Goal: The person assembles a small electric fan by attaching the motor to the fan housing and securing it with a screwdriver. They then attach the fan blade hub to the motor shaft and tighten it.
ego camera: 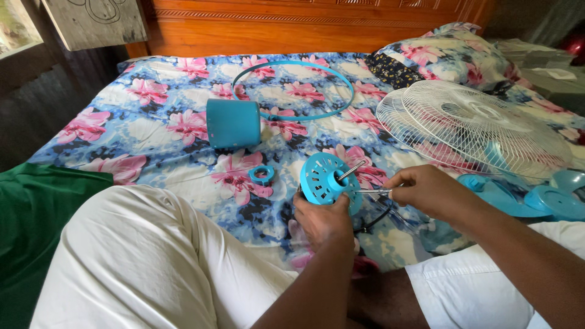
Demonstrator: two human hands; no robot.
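Observation:
My left hand [322, 219] grips from below a round blue fan motor housing [323, 178] with slotted vents and a metal shaft sticking out toward the upper right. My right hand [426, 190] holds a thin metal tool [372, 191], its tip touching the front of the housing beside the shaft. Both hands are above the flowered bedsheet, in front of my knees.
On the bed lie a blue cylindrical motor cover [233, 123], a small blue ring nut [261, 174], a thin blue hoop [292, 89], a white wire fan guard [469, 128] and blue fan blades [530, 196]. A pillow [439, 58] leans on the wooden headboard [304, 24].

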